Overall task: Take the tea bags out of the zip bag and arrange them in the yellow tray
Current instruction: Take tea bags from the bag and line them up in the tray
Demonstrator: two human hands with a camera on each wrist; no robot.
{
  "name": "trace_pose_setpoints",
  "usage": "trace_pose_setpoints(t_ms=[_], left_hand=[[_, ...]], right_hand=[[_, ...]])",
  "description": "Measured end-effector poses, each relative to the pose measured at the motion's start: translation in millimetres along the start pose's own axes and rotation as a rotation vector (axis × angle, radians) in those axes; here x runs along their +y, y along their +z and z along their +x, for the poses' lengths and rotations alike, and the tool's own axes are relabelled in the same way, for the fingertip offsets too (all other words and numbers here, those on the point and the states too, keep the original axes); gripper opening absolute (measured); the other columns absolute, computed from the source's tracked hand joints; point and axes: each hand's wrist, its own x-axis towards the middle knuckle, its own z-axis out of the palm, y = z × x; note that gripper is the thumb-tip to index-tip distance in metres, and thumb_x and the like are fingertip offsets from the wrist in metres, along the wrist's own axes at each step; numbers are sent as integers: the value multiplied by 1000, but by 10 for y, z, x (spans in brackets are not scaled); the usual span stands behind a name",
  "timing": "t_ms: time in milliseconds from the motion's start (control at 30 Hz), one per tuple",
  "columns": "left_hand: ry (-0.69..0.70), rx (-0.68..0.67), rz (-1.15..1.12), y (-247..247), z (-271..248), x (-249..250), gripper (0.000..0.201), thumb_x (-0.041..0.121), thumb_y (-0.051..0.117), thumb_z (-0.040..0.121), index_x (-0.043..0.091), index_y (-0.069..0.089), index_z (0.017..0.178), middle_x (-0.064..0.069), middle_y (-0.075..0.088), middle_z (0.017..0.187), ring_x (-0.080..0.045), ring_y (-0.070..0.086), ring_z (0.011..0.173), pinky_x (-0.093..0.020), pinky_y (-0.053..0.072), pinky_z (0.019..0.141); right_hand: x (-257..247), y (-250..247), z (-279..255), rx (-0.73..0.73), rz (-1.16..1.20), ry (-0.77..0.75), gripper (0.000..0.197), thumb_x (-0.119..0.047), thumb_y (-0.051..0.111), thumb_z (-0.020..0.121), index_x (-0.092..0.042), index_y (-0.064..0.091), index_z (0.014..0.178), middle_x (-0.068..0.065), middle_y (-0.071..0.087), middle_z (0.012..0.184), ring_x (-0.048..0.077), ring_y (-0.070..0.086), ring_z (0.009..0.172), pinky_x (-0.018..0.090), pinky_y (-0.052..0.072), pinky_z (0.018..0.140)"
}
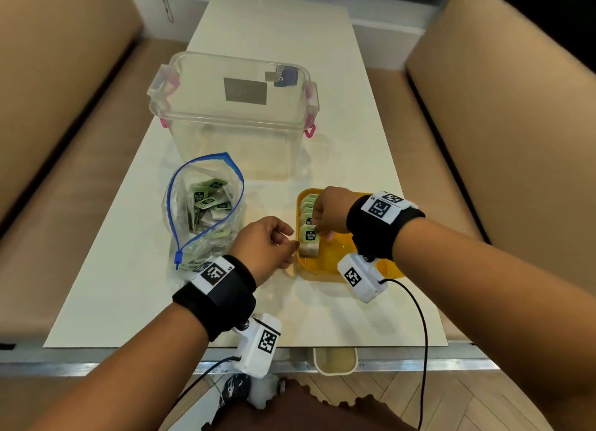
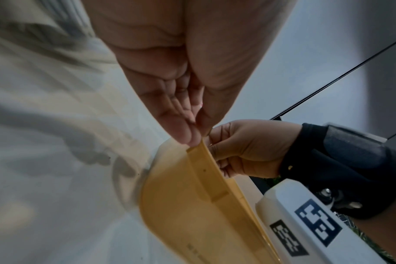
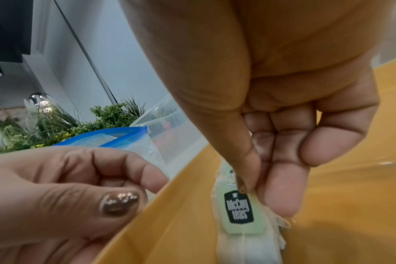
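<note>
Tea bag [image 1: 309,241] at the near end of the row is pinched at its top edge between the thumb and forefinger of the right hand [image 1: 329,212]; the remaining fingers are curled in above it. Its green tag, printed "McCoy teas", faces the camera in the right wrist view [image 3: 239,208]. It stands upright inside the yellow tray [image 1: 325,269], against the tray's left wall. Behind it, further tea bags [image 1: 307,204] stand in a row along the same wall toward the far end.

Left hand [image 1: 264,245] grips the tray's left rim: thumb and forefinger pinch the rim edge, the other fingers curled. The left wrist view shows this pinch on the rim [image 2: 192,137], with the right hand just beyond it.

Zip bag [image 1: 203,211] stands open on the white table [image 1: 129,285], just left of the tray, blue zip strip spread wide. More tea bags [image 1: 209,201] lie loose inside.

Clear storage box [image 1: 235,114] with pink latches stands behind the bag and tray. Tan upholstered benches [image 1: 64,91] flank the table on both sides.
</note>
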Motion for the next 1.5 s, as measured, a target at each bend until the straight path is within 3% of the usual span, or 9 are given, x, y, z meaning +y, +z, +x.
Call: trace_pose_setpoints(t_ms=[400, 633, 733, 867, 1000, 1133, 1267, 1333, 1500], left_hand=[[197, 0, 5, -328, -274, 414, 9, 14, 64, 88, 14, 62, 97, -1, 64, 83, -22, 69, 74, -35, 58, 68], [396, 212, 70, -1169, -420, 693, 7, 29, 66, 85, 28, 69, 92, 8, 62, 80, -4, 55, 61, -15, 45, 59], [377, 333, 357, -1405, -349, 494, 6, 33, 67, 86, 36, 71, 90, 4, 55, 107, -2, 54, 92, -11, 41, 83], [160, 239, 574, -1434, -288, 212, 5, 42, 71, 79, 44, 68, 83, -3, 50, 130, -23, 49, 120, -37, 40, 101], [116, 242, 616, -1398, -304, 53, 30, 20, 68, 79, 23, 70, 108, -2, 64, 117, -22, 61, 98, -19, 37, 78], [160, 196, 541, -1413, -389, 8, 54, 10, 67, 77, 19, 58, 129, -4, 57, 128, -25, 60, 102, -21, 39, 89], [208, 138, 543, -1419, -422, 8, 60, 8, 67, 76, 20, 54, 134, -2, 55, 128, -24, 59, 100, -19, 37, 87], [210, 130, 550, -1436, -422, -15, 60, 9, 67, 77, 22, 53, 134, 0, 55, 127, -22, 58, 99, -17, 36, 85], [233, 134, 564, -1491, -440, -37, 57, 11, 65, 79, 24, 53, 134, 2, 55, 127, -17, 56, 95, -14, 33, 82]], right_hand=[[34, -125, -146, 120, 181, 24, 15, -18, 65, 87, -5, 70, 92, 8, 75, 84, 16, 72, 75, 28, 55, 73], [-405, -568, -486, 369, 126, -229, 15, -25, 67, 86, -11, 69, 89, -1, 62, 80, 18, 61, 78, 24, 45, 71], [-778, -576, -553, 446, 162, -433, 14, -23, 63, 88, -11, 70, 92, -1, 67, 87, 16, 59, 80, 26, 44, 72], [-1196, -347, -433, 377, 90, -568, 17, -19, 55, 92, -15, 70, 100, -1, 70, 99, 16, 58, 85, 25, 40, 72], [-1321, -145, -152, 252, -83, -398, 15, -15, 51, 94, -12, 65, 90, 6, 64, 89, 24, 55, 80, 26, 36, 67], [-1425, -12, 20, 181, -188, -199, 32, -22, 57, 92, -11, 45, 64, 4, 45, 64, 23, 46, 65, 27, 33, 53], [-1564, 173, 213, 139, -206, -150, 44, -48, 64, 82, -16, 59, 112, 5, 60, 103, 26, 61, 98, 32, 47, 80], [-1637, 137, 205, 103, -247, -169, 39, -35, 58, 90, -12, 57, 122, 8, 59, 115, 26, 59, 106, 29, 42, 81], [-1542, 263, 622, 123, -263, -88, 18, -34, 51, 90, -17, 57, 88, 2, 52, 73, 25, 53, 75, 31, 41, 69]])
